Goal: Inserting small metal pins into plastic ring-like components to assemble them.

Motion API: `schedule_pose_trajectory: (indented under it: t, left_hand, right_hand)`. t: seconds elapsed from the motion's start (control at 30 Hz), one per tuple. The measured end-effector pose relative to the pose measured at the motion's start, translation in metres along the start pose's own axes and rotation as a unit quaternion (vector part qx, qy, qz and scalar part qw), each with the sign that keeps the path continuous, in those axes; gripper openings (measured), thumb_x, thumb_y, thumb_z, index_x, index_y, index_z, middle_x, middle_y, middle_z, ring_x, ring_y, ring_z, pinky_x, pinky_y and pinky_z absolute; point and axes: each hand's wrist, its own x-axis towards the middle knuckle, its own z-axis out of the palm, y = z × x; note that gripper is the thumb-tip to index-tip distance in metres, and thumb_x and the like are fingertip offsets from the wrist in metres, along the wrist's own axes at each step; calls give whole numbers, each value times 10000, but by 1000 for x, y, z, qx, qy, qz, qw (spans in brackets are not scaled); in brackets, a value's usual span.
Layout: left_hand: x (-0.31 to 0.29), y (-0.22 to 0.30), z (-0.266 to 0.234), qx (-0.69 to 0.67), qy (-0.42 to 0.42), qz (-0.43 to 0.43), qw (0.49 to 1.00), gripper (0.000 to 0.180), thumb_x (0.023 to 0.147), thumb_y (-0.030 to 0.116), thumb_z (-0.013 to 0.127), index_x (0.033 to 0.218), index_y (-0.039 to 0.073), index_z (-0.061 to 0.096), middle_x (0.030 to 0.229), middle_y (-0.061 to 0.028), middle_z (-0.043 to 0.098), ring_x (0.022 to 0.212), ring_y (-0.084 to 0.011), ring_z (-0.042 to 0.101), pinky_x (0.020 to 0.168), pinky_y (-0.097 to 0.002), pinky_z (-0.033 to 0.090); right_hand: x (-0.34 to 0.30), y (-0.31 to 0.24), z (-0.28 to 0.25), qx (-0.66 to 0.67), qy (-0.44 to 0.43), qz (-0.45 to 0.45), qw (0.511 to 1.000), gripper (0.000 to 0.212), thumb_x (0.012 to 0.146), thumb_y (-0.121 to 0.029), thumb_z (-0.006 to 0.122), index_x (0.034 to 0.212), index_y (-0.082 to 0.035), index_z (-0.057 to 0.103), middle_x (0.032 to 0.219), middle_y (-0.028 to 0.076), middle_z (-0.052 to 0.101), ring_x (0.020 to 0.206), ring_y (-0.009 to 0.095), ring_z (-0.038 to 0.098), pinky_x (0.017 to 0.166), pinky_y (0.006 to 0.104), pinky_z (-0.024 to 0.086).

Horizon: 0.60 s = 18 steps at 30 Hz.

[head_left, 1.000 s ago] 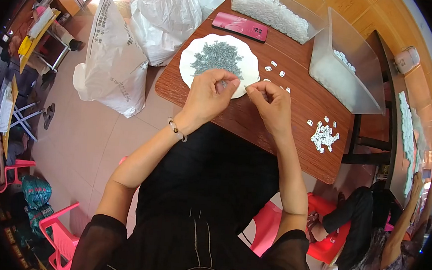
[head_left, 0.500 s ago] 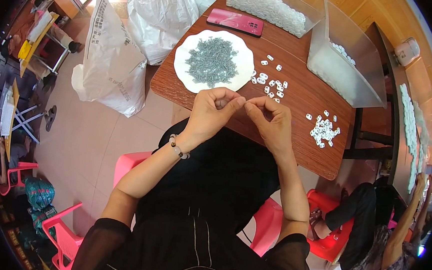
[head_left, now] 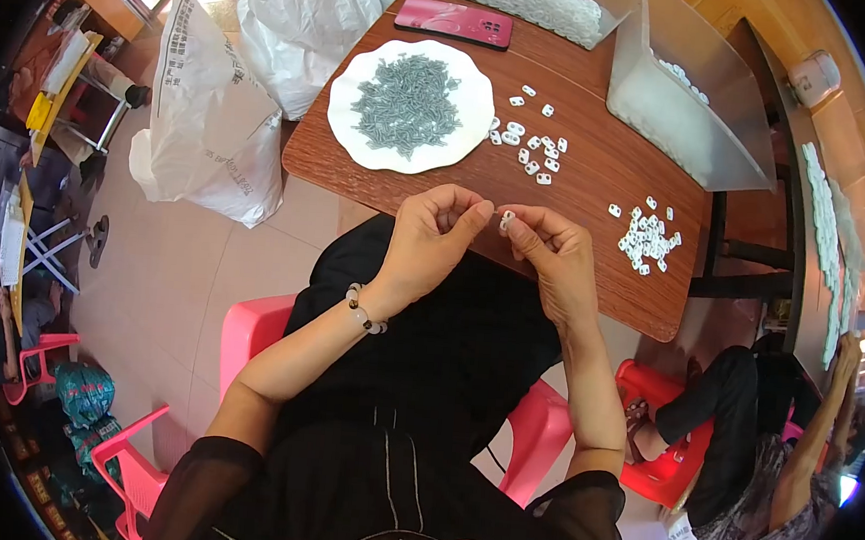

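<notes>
Over the table's front edge, my two hands meet fingertip to fingertip. My right hand (head_left: 559, 261) pinches a small white plastic piece with two holes (head_left: 506, 220) between thumb and forefinger. Close beside it, the thumb and forefinger of my left hand (head_left: 426, 248) are pressed together; what they hold, if anything, is too small to make out. A scalloped white plate (head_left: 345, 133) beyond my left hand bears a heap of small grey screws (head_left: 407, 106). Several loose white pieces (head_left: 534, 143) lie right of the plate. A denser pile of like white pieces (head_left: 647, 239) sits farther right.
On the brown table (head_left: 598, 196) lie a pink phone (head_left: 454, 22) and two clear bins of white parts, one at the back (head_left: 532, 1) and one at right (head_left: 682, 137). White sacks (head_left: 213, 114) stand left. Another person (head_left: 779, 475) sits at right.
The fingertips of my hands have come slightly apart, and the white piece now shows in my right hand. The whole view has shifted a little.
</notes>
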Motion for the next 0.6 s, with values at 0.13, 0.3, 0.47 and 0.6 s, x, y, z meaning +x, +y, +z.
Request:
schedule_pose_trajectory:
  t: [0.13,0.3,0.47,0.6]
  left_hand:
    - [-1,1,2,15,-22,-9,1000,150,941,134,647,915,-13,645,697,68,582,589,31,443,510,-152,321]
    - [-3,6,1,5,-43,-12,999,145,939,130,650,917,-13,643,717,59,600,612,28,469,523,-151,342]
    - [-3,10,0,15,-68,-11,998,137,941,124,644,915,-11,644,728,57,602,617,27,474,530,-153,351]
    - [-1,13,-5,59,-114,-57,990,162,936,181,656,914,21,653,775,23,626,686,-32,531,621,-175,409]
  right_hand:
    - [-3,3,-6,3,10,-11,1000,184,898,-150,695,1000,2,694,809,1,658,672,40,493,615,172,390]
    - [-5,2,-10,-47,-11,-34,998,156,927,-163,664,925,-6,660,806,-20,634,736,27,545,654,181,423]
    - [-8,2,-10,-93,-7,-62,994,140,935,-133,626,897,0,641,758,-36,603,686,20,506,613,188,395]
    - [-9,4,-12,-174,8,-115,978,144,924,-128,625,872,6,637,684,-30,587,624,23,483,556,202,374]
